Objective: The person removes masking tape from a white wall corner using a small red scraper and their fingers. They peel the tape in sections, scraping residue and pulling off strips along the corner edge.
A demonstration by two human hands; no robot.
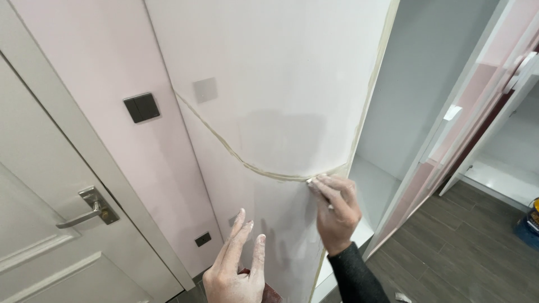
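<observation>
A dark double wall switch [141, 108] sits on the pale pink wall [95, 62], with a small dark socket [203, 239] low down near the floor. At the left, a white panelled door [39, 224] carries a metal lever handle [90, 210] pointing left. To the right, an open white wardrobe [426, 73] shows a bare shelf [379, 182], its pink-faced doors [477, 90] swung out over dark grey wood-look flooring [466, 247]; a blue and yellow object [530, 224] at the far right edge is possibly a box.
</observation>
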